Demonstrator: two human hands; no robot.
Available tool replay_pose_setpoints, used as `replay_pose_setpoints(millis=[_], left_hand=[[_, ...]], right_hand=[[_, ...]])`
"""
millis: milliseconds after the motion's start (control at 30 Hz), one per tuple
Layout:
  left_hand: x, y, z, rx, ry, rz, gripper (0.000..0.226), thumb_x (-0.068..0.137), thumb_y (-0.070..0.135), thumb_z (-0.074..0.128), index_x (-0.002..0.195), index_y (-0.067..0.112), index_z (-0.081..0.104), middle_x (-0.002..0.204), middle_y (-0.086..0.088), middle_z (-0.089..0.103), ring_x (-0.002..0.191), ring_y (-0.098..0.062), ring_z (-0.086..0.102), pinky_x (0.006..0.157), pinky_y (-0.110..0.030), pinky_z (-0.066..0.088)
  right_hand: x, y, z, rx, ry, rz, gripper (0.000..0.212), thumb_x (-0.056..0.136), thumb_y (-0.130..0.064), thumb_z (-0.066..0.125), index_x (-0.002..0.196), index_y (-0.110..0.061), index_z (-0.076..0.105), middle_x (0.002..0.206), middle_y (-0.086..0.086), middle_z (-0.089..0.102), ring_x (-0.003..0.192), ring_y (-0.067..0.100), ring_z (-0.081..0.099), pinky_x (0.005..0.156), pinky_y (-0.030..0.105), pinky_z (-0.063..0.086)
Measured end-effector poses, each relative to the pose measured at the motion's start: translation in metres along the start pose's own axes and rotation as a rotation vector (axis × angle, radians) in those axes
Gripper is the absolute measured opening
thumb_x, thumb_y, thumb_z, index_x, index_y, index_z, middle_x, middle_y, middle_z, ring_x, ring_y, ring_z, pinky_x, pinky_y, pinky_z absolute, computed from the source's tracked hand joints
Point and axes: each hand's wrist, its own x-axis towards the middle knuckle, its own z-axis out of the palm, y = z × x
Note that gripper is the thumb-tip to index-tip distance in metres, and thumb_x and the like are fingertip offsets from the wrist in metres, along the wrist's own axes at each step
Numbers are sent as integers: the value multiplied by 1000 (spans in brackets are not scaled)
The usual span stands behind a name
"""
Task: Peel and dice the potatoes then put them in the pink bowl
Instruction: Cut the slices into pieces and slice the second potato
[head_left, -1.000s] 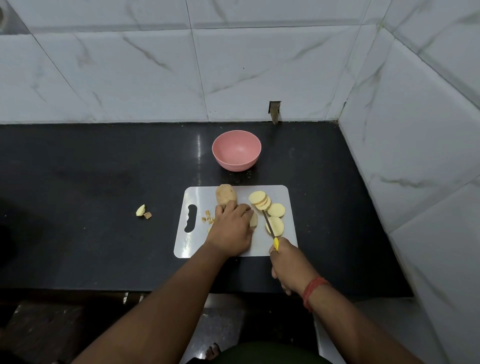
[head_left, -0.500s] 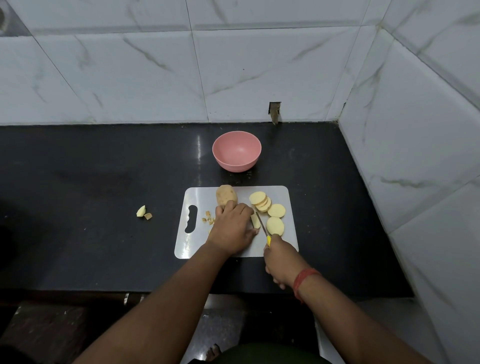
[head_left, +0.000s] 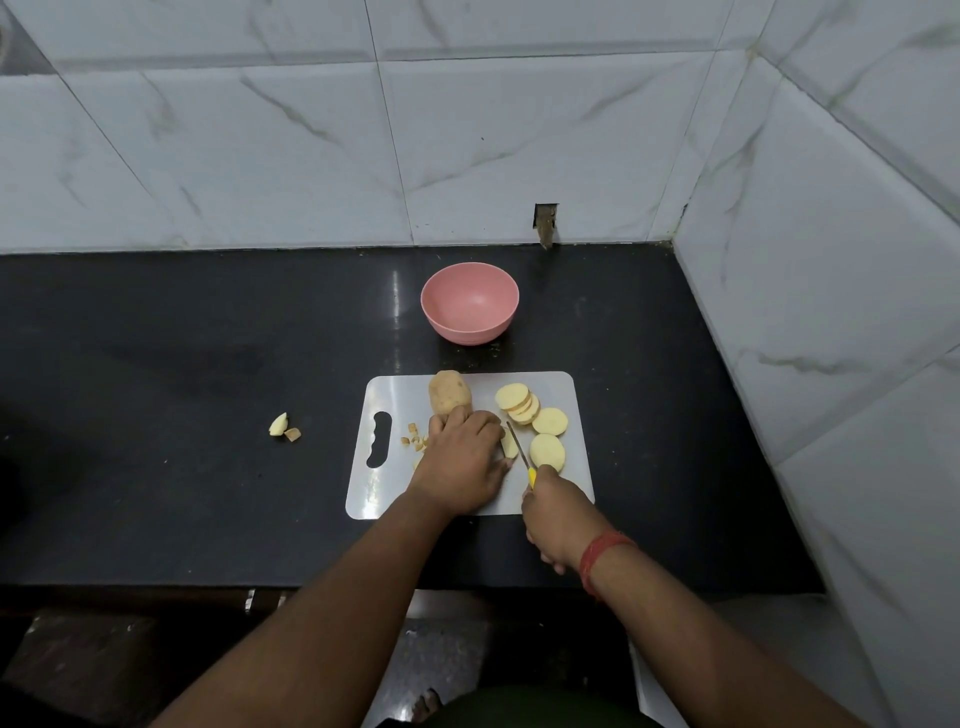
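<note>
- Nearest you, your right hand (head_left: 558, 517) sits at the near right corner of the cutting board (head_left: 387, 395), fingers curled round the yellow handle of the knife (head_left: 521, 454). A red thread band (head_left: 597, 558) circles that wrist.
- The knife blade runs away from you and slightly left, its edge against a pale potato piece (head_left: 509, 446) that shows between blade and fingers.
- Your left hand (head_left: 462, 460) lies palm down on the board just left of the blade, fingers bent over that piece and pressing it down; most of the piece is hidden under the hand, so you cannot tell how much is left.
- Just right of the blade lie round potato slices (head_left: 546, 451): one near, one a little farther, then a small overlapping stack at the far right of the board.
- Left of your left hand, small diced bits (head_left: 413, 434) lie by the board's handle slot.
- A whole unpeeled potato (head_left: 449, 392) stands at the far edge of the board, touching your left fingertips.
- Well to the left on the black counter (head_left: 156, 415), two potato scraps (head_left: 283, 427) lie together.
- Beyond the board, apart from it, the pink bowl (head_left: 470, 309) sits upright with nothing visible inside.
- White marble-look tiles (head_left: 260, 130) rise behind the counter and along its right side.
</note>
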Motion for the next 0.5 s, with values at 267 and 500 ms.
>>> replay_pose_setpoints(millis=[267, 500], left_hand=[[2, 0, -2, 1, 0, -11, 38, 93, 48, 57, 121, 22, 63, 132, 7, 58, 120, -19, 44, 89, -38, 23], [3, 0, -3, 9, -5, 10, 38, 94, 48, 55, 120, 21, 63, 130, 5, 57, 120, -19, 43, 90, -38, 24]], right_hand=[[-3, -11, -2, -47, -44, 22, 21, 100, -14, 35, 106, -4, 52, 87, 7, 54, 68, 16, 51, 61, 19, 41], [-7, -15, -5, -91, -146, 171, 39, 100, -15, 14, 81, -2, 45, 74, 8, 47, 76, 22, 57, 51, 21, 33]])
